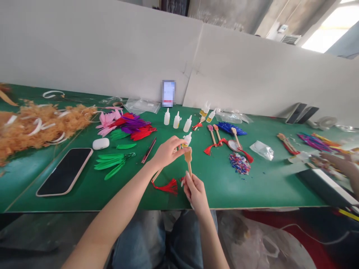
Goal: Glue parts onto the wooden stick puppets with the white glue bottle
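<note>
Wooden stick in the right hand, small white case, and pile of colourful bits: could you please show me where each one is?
Wooden stick (189, 166): head view, on its handle.
Small white case (101, 144): head view, middle of its visible side.
Pile of colourful bits (239, 164): head view, its middle.

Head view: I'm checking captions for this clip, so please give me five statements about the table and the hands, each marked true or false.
1. The right hand holds a wooden stick with a broad end. True.
2. The white earbud case lies beside the pile of multicoloured bits. False: the white earbud case lies near the black-screened smartphone.
3. The green feathers lie to the right of that smartphone. True.
4. The tassel on the table between the forearms is blue. False: the tassel is red.
5. The pile of multicoloured bits lies to the right of the right hand. True.
</note>
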`<action>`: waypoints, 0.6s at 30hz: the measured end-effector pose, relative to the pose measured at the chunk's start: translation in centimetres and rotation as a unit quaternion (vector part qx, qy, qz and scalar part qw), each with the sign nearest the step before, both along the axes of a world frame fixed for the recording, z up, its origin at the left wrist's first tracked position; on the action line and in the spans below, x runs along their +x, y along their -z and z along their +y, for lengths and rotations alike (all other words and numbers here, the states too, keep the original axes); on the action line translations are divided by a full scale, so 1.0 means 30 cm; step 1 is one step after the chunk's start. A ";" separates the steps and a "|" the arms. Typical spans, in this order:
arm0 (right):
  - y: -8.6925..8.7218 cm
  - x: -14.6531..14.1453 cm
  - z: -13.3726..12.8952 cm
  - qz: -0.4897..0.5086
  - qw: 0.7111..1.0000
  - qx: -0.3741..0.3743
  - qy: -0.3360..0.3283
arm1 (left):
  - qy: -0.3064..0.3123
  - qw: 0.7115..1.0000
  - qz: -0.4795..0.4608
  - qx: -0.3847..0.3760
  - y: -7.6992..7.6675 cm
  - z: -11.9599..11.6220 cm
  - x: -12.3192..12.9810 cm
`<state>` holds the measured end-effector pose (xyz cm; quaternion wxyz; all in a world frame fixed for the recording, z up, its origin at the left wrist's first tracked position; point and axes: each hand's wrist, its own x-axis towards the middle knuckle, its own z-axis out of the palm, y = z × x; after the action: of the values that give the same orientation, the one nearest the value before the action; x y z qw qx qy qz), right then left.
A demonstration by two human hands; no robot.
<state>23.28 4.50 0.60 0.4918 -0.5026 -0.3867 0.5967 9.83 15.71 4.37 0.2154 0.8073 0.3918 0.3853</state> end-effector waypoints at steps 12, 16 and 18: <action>0.007 -0.005 -0.013 -0.003 1.000 -0.002 0.008 | 0.032 0.997 -0.061 -0.019 -0.002 0.000 0.025; 0.011 -0.008 -0.014 -0.011 1.000 0.006 0.006 | -0.013 0.997 -0.057 0.046 0.025 -0.006 0.043; 0.010 -0.011 -0.015 -0.014 1.000 0.006 0.006 | -0.030 0.996 -0.057 0.063 0.036 -0.006 0.051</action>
<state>22.96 4.06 0.30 0.4929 -0.5106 -0.3941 0.5840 11.36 15.52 3.28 0.1745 0.7837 0.3776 0.4612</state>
